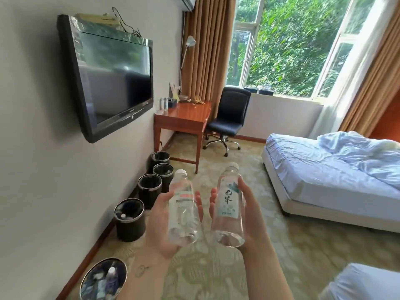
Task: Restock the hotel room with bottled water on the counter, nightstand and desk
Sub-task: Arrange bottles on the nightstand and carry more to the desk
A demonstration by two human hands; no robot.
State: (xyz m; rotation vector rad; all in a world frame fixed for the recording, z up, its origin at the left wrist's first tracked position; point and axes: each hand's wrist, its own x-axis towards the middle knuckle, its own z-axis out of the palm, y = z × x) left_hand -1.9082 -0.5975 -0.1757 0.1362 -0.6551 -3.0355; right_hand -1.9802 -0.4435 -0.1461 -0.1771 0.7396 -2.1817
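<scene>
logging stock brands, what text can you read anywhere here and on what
"无界", as best the brush characters read: label of the water bottle in the right hand; its small print is blurred.
Other water bottle, in the left hand: label print too blurred to read.
TV: bezel logo too small to read.

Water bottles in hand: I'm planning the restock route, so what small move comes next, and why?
Probably step toward the desk: the left hand grips the left bottle, the right hand the right bottle, and the desk stands ahead.
</scene>
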